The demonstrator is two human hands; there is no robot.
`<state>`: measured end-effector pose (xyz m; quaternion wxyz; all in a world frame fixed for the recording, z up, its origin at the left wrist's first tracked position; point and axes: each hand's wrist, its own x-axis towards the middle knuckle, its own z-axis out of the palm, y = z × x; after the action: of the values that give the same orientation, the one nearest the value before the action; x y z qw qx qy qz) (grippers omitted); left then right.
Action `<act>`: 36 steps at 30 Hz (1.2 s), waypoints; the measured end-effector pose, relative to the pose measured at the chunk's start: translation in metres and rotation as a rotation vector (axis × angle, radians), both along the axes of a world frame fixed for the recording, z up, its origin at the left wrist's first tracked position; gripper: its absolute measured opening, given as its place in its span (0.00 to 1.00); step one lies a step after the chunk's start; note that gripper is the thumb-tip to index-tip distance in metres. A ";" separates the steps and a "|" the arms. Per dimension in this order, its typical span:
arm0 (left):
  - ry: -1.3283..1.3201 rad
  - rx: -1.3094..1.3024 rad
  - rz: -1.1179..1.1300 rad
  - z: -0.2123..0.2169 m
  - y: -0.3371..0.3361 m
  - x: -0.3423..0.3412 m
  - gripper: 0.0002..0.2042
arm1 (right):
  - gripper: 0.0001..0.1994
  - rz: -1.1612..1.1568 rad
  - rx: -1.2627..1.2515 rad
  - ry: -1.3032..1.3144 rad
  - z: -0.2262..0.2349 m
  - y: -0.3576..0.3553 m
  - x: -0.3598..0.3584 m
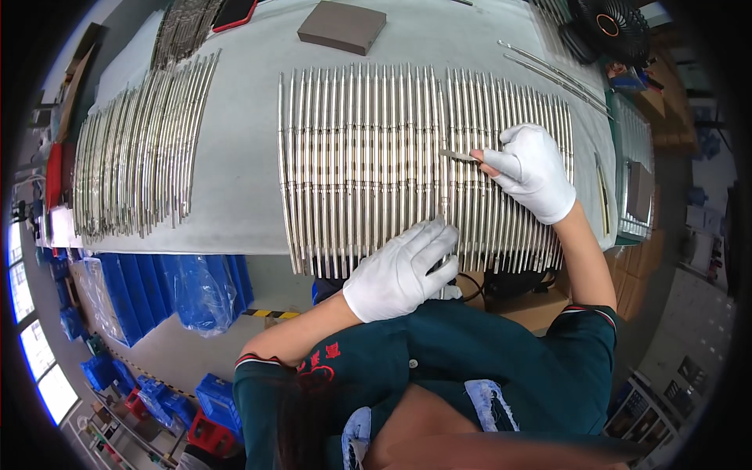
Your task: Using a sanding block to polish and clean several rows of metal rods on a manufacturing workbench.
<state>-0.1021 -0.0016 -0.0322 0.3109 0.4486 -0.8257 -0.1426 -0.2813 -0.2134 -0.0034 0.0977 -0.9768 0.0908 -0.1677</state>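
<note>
A wide row of slim silver metal rods (352, 157) lies side by side on the table before me, their ends pointing towards and away from me. My left hand (401, 270), in a white glove, curls its fingers over the near end of one metal rod (444, 188) in the row. My right hand (534, 174), gloved too but with bare fingertips showing, is closed on a small flat metal strip (455, 155). The strip's free end lies across that same rod, near its middle. Part of the left fingers' grip is hidden from view.
More rods (141, 149) lie in a bundle at the left. A grey-brown block (342, 27) sits at the back, and a black fan (607, 27) stands far right. Two long thin rods (556, 76) lie near it. Blue crates (141, 294) stand below the table's front edge.
</note>
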 end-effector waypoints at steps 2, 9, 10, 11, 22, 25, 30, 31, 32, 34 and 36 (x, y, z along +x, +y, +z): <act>-0.012 -0.001 -0.012 0.001 0.000 0.000 0.25 | 0.14 0.021 -0.003 -0.042 -0.001 -0.001 0.004; 0.003 -0.002 -0.004 0.003 0.000 0.002 0.24 | 0.13 -0.049 0.041 -0.056 0.006 0.003 -0.017; -0.019 -0.013 -0.010 0.003 0.000 0.002 0.24 | 0.13 -0.049 0.043 -0.056 0.005 0.004 -0.014; -0.019 -0.012 -0.010 0.003 0.000 0.002 0.24 | 0.13 -0.032 0.038 -0.036 0.003 0.003 -0.010; 0.031 0.021 0.014 -0.002 0.002 -0.003 0.23 | 0.17 0.018 -0.046 -0.034 0.001 0.001 -0.005; 0.011 0.034 0.010 0.002 0.001 -0.002 0.23 | 0.12 0.010 -0.012 -0.010 0.003 0.002 0.008; -0.003 0.058 -0.008 0.000 0.001 -0.002 0.23 | 0.06 -0.018 -0.014 0.078 0.008 0.000 -0.006; -0.011 0.051 -0.010 0.001 0.000 -0.002 0.23 | 0.06 -0.084 0.034 -0.064 0.007 -0.002 -0.009; -0.012 0.050 -0.008 0.002 0.000 -0.002 0.23 | 0.06 -0.152 0.085 -0.205 0.007 -0.001 -0.011; -0.026 0.029 0.012 0.006 0.000 -0.001 0.23 | 0.08 -0.307 0.129 -0.269 0.012 -0.012 0.000; 0.000 0.035 0.011 0.004 -0.001 -0.004 0.23 | 0.09 -0.450 -0.006 -0.207 0.007 -0.040 0.023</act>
<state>-0.1062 -0.0024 -0.0280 0.3039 0.4584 -0.8206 -0.1554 -0.2585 -0.2533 0.0035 0.0637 -0.9098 0.2952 -0.2847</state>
